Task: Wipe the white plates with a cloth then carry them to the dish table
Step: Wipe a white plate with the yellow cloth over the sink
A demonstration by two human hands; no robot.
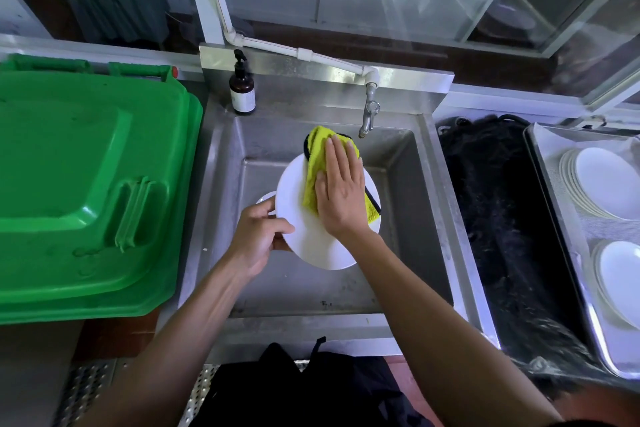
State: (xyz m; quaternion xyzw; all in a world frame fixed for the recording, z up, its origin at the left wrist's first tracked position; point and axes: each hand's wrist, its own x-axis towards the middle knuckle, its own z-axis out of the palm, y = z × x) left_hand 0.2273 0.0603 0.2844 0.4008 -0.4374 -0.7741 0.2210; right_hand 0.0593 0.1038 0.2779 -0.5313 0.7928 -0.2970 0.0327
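Observation:
Over the steel sink (408, 218) I hold a white plate (311, 246) tilted toward me. My left hand (258, 239) grips its left rim, thumb on the face. My right hand (341, 189) lies flat on a yellow cloth (317, 163) with a black edge, pressing it against the plate's upper right part. The rim of a second white plate (265, 198) peeks out behind the held one at the left. Two stacks of white plates (602, 184) (620, 274) lie on a steel tray (547, 163) at the far right.
A large green bin lid (90, 184) fills the left side. A brown pump bottle (242, 88) stands at the sink's back left corner, and a tap (369, 114) hangs over the basin's back. A black mat (502, 218) lies between sink and tray.

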